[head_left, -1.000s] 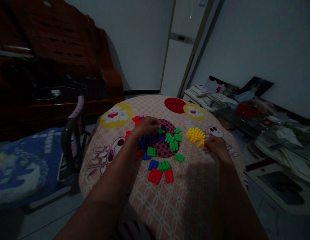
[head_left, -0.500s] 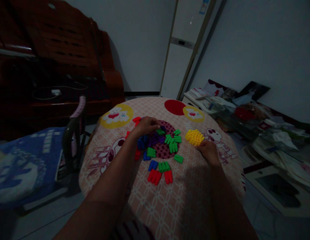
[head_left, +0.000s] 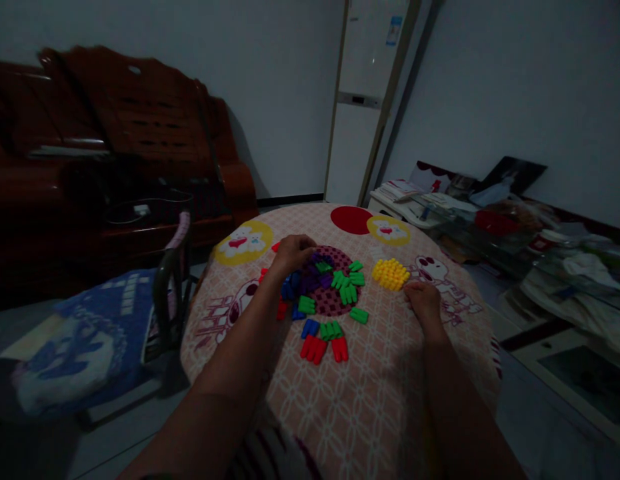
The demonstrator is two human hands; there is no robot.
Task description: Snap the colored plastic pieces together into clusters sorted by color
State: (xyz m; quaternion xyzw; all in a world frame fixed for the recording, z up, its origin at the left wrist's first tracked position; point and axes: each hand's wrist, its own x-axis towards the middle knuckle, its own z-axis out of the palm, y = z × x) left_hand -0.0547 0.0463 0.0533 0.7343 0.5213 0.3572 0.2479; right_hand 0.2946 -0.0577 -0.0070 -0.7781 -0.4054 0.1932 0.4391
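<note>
My left hand (head_left: 295,253) reaches over a pile of purple toy blocks (head_left: 315,277) and blue blocks (head_left: 291,285), its fingers bent together. What they pinch, if anything, is hidden. My right hand (head_left: 424,299) is closed just to the right of a bumpy yellow cluster of blocks (head_left: 391,274) on the table. A small gap seems to show between fingertips and cluster; anything inside the fingers is hidden. Between the hands lie several loose green blocks (head_left: 347,288). Nearer me, red blocks (head_left: 314,349) stand against a green block (head_left: 331,330) and a blue one (head_left: 311,328).
The round table (head_left: 350,407) has a patterned pink cloth. A chair with a blue cover (head_left: 95,340) stands at the left, before a wooden bench (head_left: 155,127). At the right, a low cabinet (head_left: 405,210) and glass surface carry papers and bags.
My right hand has drawn slightly away from the yellow cluster, which stays on the cloth. My left hand remains over the pile, shifted slightly. The view has turned a little to the left and up.
</note>
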